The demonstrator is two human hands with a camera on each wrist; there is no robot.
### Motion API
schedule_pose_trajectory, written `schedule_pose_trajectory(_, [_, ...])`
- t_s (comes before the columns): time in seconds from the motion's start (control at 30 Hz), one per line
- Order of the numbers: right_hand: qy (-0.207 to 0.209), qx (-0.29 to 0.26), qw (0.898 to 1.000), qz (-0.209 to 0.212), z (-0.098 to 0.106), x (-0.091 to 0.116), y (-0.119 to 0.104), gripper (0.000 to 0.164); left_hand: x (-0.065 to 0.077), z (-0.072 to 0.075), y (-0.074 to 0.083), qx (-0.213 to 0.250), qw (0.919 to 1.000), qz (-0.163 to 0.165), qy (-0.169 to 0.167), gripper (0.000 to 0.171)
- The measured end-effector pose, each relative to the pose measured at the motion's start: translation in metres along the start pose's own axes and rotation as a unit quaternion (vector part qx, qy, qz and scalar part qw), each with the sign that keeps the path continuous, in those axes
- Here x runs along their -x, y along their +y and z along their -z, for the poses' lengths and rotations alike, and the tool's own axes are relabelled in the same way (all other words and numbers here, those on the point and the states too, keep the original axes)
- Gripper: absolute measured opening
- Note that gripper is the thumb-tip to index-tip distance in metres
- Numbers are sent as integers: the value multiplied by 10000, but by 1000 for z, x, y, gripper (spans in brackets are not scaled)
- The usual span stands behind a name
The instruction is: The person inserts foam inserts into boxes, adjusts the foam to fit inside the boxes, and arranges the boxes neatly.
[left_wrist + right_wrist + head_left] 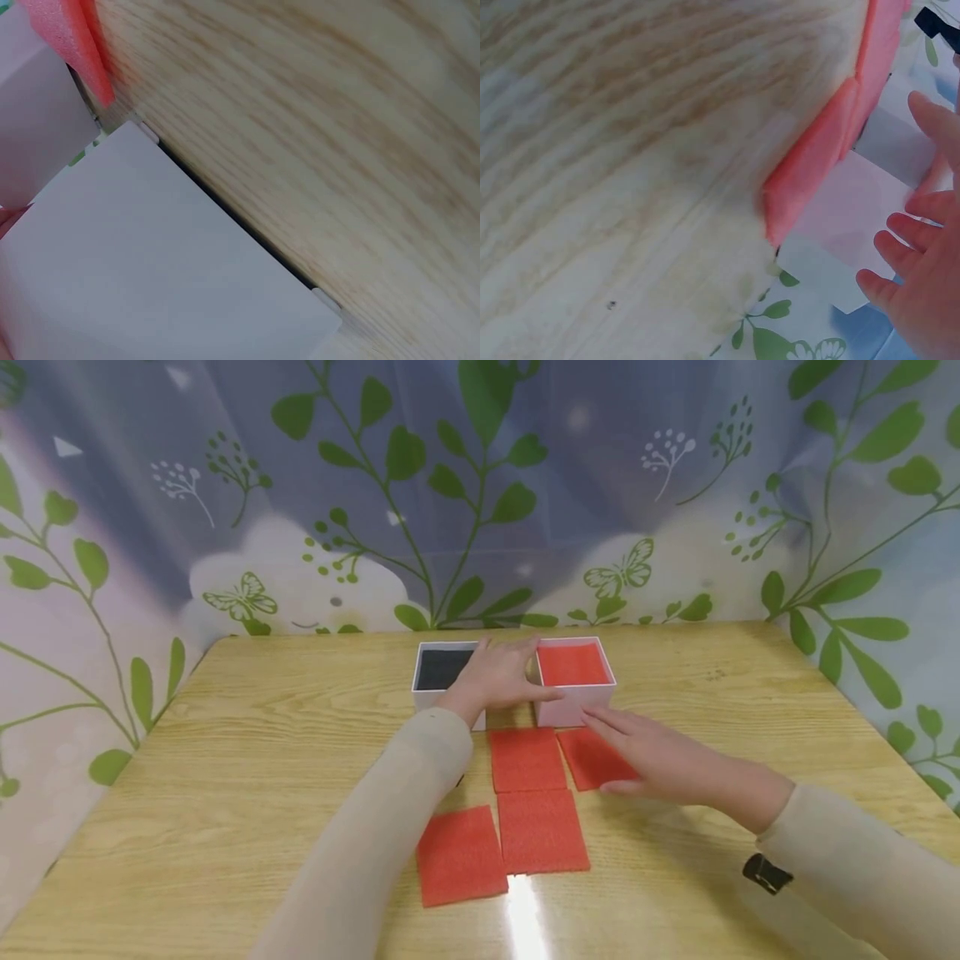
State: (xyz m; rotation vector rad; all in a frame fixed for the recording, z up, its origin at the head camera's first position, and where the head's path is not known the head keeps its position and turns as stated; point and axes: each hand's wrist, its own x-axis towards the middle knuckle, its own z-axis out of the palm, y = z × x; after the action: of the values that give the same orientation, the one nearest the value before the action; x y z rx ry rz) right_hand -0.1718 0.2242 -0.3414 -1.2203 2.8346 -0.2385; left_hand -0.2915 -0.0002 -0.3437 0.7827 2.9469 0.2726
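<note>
Two white boxes stand side by side at the back of the table. The left box (416,693) holds dark sheets and the right box (573,703) holds red foam-like squares (572,665). My left hand (502,675) reaches over the gap between them, its thumb along the right box's front and its fingers toward that box's left side. My right hand (660,756), fingers extended, is over the right-hand red square (588,760), fingertips right by the box's front wall. In the right wrist view its spread fingers show near the box wall.
Red squares lie in front of the boxes: one in the middle (527,760), one nearer me (543,831) and one to the left (461,857). Patterned cloth (480,527) hangs behind the wooden table (262,760). A black strap (767,873) is on my right wrist.
</note>
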Motion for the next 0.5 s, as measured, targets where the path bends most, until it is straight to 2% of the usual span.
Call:
schedule_pose_trajectory(0.2, [-199, -71, 9997, -122, -9, -1, 7, 84, 1, 0, 0, 34, 10000, 32, -7, 103])
schedule_pose_trajectory(0.5, [-281, -23, 9996, 1, -19, -2, 24, 76, 1, 0, 1, 99, 9999, 65, -26, 101])
